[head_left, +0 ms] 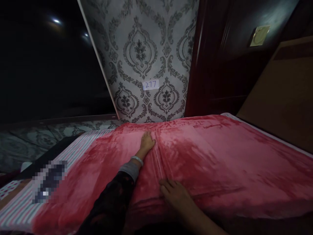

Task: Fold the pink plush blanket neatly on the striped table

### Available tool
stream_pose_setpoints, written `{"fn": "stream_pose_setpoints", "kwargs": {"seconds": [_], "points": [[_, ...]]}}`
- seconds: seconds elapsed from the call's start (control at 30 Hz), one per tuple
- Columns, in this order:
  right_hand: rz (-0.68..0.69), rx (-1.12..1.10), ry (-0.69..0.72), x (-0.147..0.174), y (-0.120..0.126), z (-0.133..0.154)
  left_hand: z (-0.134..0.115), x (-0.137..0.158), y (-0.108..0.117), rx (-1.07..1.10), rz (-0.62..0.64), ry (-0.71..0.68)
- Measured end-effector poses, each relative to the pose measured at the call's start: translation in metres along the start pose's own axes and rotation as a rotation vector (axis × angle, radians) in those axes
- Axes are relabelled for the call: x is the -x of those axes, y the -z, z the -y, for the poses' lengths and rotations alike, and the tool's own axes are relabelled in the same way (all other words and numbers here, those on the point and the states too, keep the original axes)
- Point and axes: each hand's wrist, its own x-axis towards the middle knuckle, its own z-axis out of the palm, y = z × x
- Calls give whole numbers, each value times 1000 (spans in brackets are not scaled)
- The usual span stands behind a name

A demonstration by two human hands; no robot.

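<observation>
Covering most of the view's lower half, a broad pink-and-red plush blanket point(234, 156) lay spread, creased near its middle. Beyond its far left side stood a glossy black rectangular screen point(49, 65); a white cloth with pink and green stripes point(78, 147) showed past its left edge. The left hand point(147, 141) rested flat and extended, gripping nothing, towards its far edge. The right hand point(174, 192) touched its nearer part, fingers bent; whether they pinched fabric I couldn't tell.

Left hand point(147, 142): black sleeve point(111, 200) (faintly patterned), grey cuff point(130, 169), pale bracelet point(137, 160); right hand point(175, 193): bare forearm point(198, 217).
</observation>
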Motion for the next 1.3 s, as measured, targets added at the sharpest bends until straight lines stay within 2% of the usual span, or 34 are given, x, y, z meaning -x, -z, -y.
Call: {"fn": "stream_pose_setpoints", "kwargs": {"seconds": [0.1,0.37,0.57,0.77,0.9,1.17,1.3], "points": [[29,46,-1,-8,-1,3,-6,-2,2,-12,-55,45],[12,-50,-10,-17,6,3,-4,-17,7,35,-49,86],[-52,-14,-6,-10,-5,5,-5,-18,-2,63,-48,14],[56,-3,55,-6,-9,2,1,-21,-2,80,-46,-44],[-60,-44,121,0,-16,3,1,-23,-7,62,0,-104],[-240,-115,44,11,-21,11,-5,-27,-25,47,105,-64],[-218,-132,58,2,-12,8,1,-33,-15,83,164,-54]]}}
